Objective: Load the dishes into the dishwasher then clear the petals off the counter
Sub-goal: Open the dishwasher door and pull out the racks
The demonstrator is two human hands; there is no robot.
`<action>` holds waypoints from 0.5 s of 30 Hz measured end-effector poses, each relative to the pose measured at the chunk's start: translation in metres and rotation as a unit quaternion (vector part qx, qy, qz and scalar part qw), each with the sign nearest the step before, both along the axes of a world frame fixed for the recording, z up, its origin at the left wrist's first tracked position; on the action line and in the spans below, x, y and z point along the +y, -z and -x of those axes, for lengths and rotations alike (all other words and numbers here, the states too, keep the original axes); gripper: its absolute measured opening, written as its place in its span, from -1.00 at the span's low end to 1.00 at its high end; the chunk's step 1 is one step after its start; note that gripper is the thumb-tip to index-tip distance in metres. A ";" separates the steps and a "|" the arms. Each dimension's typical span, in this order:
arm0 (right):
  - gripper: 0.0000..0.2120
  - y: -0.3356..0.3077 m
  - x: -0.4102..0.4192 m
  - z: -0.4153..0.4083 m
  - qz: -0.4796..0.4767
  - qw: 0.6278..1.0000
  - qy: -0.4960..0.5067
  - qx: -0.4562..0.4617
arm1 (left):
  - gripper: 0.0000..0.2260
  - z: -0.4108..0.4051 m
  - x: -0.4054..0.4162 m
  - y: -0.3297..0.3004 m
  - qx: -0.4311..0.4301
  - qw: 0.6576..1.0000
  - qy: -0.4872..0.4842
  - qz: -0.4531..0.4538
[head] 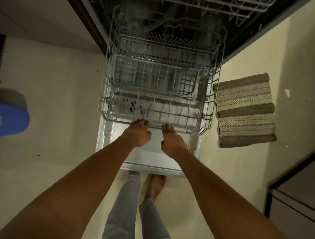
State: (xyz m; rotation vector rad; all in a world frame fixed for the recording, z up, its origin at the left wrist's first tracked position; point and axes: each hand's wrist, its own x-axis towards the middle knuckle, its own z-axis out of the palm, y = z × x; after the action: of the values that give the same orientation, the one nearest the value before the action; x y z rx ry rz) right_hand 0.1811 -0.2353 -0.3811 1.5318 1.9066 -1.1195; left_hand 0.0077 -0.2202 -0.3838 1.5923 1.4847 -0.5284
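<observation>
The dishwasher stands open, its door (114, 134) folded down flat over the floor. The lower wire rack (200, 119) is pulled out over the door and holds no dishes. My left hand (138, 133) grips the rack's front rim near its middle, fingers curled over the wire. My right hand (171, 140) grips the same rim just to the right. The upper rack (209, 2) sits inside the dark tub above. No dishes, petals or counter are in view.
A blue plastic bucket (6, 121) stands on the floor at the left. A striped brown mat (245, 109) lies right of the door. Dark-edged cabinets (302, 192) close in at the lower right. My legs and bare feet stand just before the door's edge.
</observation>
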 end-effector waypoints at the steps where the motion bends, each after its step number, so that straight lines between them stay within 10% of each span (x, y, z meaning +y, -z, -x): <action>1: -0.30 0.000 -0.009 0.000 -0.003 1.000 0.000 0.002 | -0.46 0.000 -0.008 -0.001 -0.001 1.000 -0.003 0.002; 15: -0.18 0.004 -0.126 0.000 0.035 0.999 -0.016 0.004 | -0.46 -0.010 -0.128 0.000 0.031 0.999 -0.016 -0.015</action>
State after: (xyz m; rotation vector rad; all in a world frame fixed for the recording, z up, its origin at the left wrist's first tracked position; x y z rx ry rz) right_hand 0.1815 -0.3616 -0.3853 1.4562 1.8705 -1.1686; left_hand 0.0182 -0.3487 -0.3841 1.5846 1.5693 -0.5442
